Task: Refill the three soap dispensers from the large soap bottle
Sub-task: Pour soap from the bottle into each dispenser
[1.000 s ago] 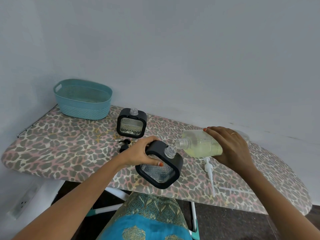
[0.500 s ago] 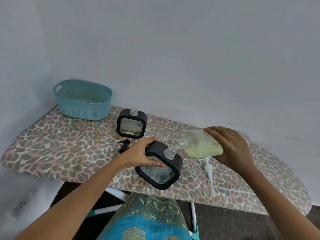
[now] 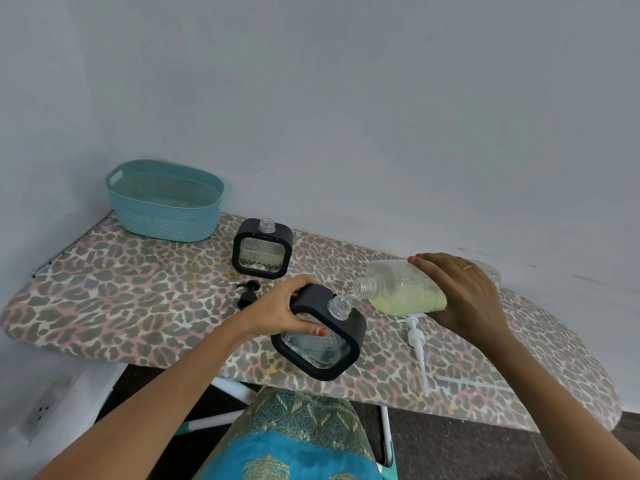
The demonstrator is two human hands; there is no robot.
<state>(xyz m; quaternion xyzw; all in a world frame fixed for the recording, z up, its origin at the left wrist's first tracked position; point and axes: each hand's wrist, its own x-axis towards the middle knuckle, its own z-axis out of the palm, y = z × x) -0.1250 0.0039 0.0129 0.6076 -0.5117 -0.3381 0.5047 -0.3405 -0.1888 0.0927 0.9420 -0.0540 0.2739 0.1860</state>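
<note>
The left hand (image 3: pixel 277 313) grips a square black-framed dispenser (image 3: pixel 320 349) — right hand (image 3: pixel 464 292) clasps a clear ribbed-necked soap bottle (image 3: pixel 401 289).

A teal basket (image 3: pixel 166 216) stands well up and left of the left hand (image 3: pixel 277 311), at the far end of a leopard-print ironing board (image 3: pixel 121 306) that spreads beneath that hand. A wall socket (image 3: pixel 43 408) sits low, far to its left. Blue and gold cloth (image 3: pixel 294 445) lies below it.
</note>
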